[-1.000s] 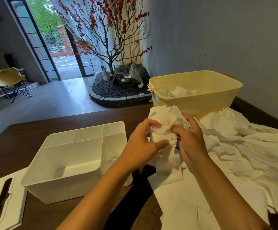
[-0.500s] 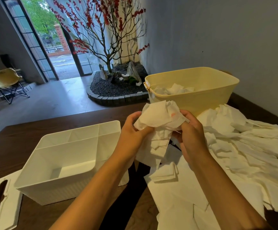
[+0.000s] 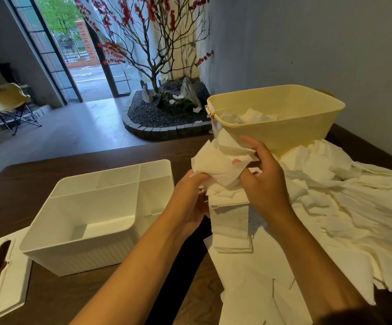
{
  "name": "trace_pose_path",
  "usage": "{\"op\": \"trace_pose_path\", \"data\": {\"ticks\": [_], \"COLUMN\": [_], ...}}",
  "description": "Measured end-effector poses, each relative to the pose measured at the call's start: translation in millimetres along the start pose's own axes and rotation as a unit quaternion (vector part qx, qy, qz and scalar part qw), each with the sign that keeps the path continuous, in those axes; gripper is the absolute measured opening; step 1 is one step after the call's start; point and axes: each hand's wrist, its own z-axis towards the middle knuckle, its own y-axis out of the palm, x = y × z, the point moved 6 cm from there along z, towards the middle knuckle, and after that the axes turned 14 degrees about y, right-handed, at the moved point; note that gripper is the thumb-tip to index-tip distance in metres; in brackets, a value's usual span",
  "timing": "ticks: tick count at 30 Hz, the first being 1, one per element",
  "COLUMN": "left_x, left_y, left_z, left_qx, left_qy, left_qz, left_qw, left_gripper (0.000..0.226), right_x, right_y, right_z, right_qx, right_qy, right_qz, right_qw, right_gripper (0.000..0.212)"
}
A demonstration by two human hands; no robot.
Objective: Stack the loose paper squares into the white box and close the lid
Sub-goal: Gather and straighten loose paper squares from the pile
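Paper squares are what this job turns on, and none appear to be in the box yet. Starting at the far left, the lid (image 3: 0,275), flat and white with a long slot cut in it, lies on the dark wooden table (image 3: 26,184), likely set aside so the box stays open for filling. Just to its right stands the white box (image 3: 85,231), open on top, with a large main compartment and smaller divided sections along its back and right side; its floor looks bare. Right of the box, both hands meet above the table. The left hand (image 3: 190,202) grips a crumpled bunch of paper squares (image 3: 220,165) from below, while the right hand (image 3: 265,184) pinches the same bunch from the side, probably to gather and straighten it before it goes in. Beneath them lies a neater pile of squares (image 3: 232,228). Behind, a yellow tub (image 3: 284,134) holds a few more sheets. Farthest right, a wide heap of loose sheets (image 3: 354,207) spreads over the table, waiting to be sorted.
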Motion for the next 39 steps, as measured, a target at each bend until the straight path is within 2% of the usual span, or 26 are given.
{"op": "trace_pose_path", "data": {"ticks": [4, 6, 7, 10, 13, 16, 18, 21, 24, 27, 29, 31, 35, 39], "left_x": [17, 28, 34, 42, 38, 28, 27, 35, 36, 29, 28, 33, 50, 79], "left_y": [-8, -8, -7, -8, -8, -3, -1, -5, -7, -16, -19, -22, -24, -27], "left_z": [-2, -5, -7, -15, -22, -24, -23, -20, -18, -19, -23, -21, -10, -1], "left_qx": [-0.014, -0.055, -0.075, -0.131, -0.139, -0.159, -0.171, -0.169, -0.167, -0.172, -0.202, -0.198, -0.164, -0.105], "left_qy": [0.04, 0.056, 0.058, 0.032, -0.003, 0.007, 0.022, 0.04, 0.018, -0.01, -0.03, -0.034, 0.011, 0.072], "left_qz": [0.015, 0.024, 0.019, -0.021, -0.085, -0.042, 0.015, 0.114, 0.136, 0.205, 0.259, 0.295, 0.377, 0.314], "left_qw": [0.999, 0.997, 0.995, 0.991, 0.987, 0.986, 0.985, 0.978, 0.976, 0.963, 0.944, 0.934, 0.912, 0.941], "left_gripper": [0.029, 0.028, 0.026, 0.035, 0.022, 0.062, 0.077, 0.069, 0.061, 0.052, 0.035, 0.023, 0.023, 0.029], "right_x": [-11, -11, -11, -10, -6, 1, 8, 13, 24, 38, 45, 48, 43, 32], "right_y": [14, 24, 27, 26, 17, 15, 21, 25, 21, 20, 21, 21, 16, 14], "right_z": [-10, -15, -16, -16, -12, -8, -7, -10, -7, 0, 4, 6, 8, 5], "right_qx": [-0.12, -0.164, -0.17, -0.142, -0.079, -0.049, -0.094, -0.142, -0.092, -0.055, -0.05, -0.044, -0.045, -0.081], "right_qy": [-0.089, -0.105, -0.104, -0.076, 0.002, 0.058, 0.126, 0.193, 0.253, 0.305, 0.316, 0.317, 0.303, 0.29], "right_qz": [-0.104, -0.176, -0.183, -0.072, 0.025, 0.042, 0.079, 0.152, 0.268, 0.352, 0.395, 0.421, 0.457, 0.467], "right_qw": [0.983, 0.965, 0.963, 0.984, 0.997, 0.996, 0.984, 0.959, 0.925, 0.883, 0.861, 0.849, 0.835, 0.832], "right_gripper": [0.078, 0.083, 0.079, 0.045, 0.027, 0.025, 0.028, 0.035, 0.036, 0.034, 0.038, 0.045, 0.049, 0.045]}}
